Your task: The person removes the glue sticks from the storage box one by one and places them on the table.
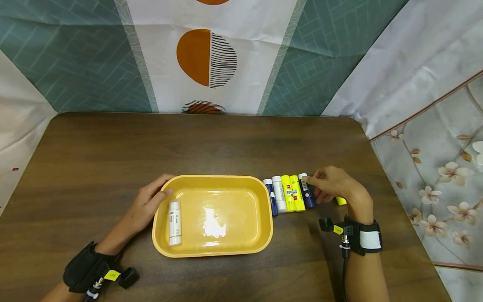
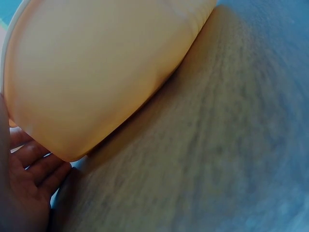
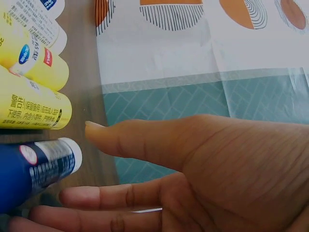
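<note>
A yellow tray (image 1: 215, 249) lies on the table, with a white glue stick (image 1: 175, 222) in its left end. My left hand (image 1: 145, 205) holds the tray's upper left corner, thumb over the rim and fingers along the outer wall (image 2: 87, 87). To the right of the tray stretches a row of glue sticks: blue (image 1: 271, 197), white (image 1: 279, 195), two yellow (image 1: 288, 193) and dark blue (image 1: 307, 192). My right hand (image 1: 336, 184) is beside the dark blue glue stick (image 3: 38, 169), thumb and fingers spread apart and a small gap from its white cap in the right wrist view.
Another yellow piece (image 1: 341, 201), partly hidden by my right hand, lies right of the row. The brown wooden table (image 1: 211, 142) meets a patterned curtain (image 1: 241, 58) at its back edge. A floral cloth (image 1: 441, 188) hangs along the right side.
</note>
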A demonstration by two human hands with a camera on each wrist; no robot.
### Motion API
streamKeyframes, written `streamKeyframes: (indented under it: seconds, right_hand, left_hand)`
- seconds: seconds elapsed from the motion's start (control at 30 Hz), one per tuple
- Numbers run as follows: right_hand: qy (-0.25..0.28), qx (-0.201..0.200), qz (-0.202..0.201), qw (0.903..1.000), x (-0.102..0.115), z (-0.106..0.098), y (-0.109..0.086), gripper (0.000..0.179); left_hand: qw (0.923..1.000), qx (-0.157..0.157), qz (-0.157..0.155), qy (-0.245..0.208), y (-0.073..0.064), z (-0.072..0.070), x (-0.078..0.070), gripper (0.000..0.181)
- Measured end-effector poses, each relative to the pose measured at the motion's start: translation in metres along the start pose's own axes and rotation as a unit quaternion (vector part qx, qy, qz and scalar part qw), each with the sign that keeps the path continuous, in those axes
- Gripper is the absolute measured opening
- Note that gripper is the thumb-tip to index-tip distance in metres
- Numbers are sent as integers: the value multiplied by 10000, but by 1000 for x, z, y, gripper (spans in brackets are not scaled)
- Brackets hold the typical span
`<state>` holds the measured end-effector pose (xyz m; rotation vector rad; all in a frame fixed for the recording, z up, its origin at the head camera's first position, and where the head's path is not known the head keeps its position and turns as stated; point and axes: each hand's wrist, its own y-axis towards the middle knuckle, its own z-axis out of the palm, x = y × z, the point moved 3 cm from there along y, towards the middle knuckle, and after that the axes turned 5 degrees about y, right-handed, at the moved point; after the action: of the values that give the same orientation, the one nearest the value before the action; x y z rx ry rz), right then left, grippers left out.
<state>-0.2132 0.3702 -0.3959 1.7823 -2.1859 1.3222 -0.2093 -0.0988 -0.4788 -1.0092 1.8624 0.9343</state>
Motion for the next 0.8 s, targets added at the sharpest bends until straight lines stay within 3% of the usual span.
streamKeyframes:
  seconds: [0.4, 0.8]
  right_hand:
    - [-28, -168, -211, 9996, 5, -7, -7, 60]
    - [-168, -441, -605, 9971, 12, -9, -24, 57]
  left_hand:
    - [9999, 16, -37, -94, -2, -1, -2, 28]
    - [9999, 23, -70, -154, -2, 0, 1, 27]
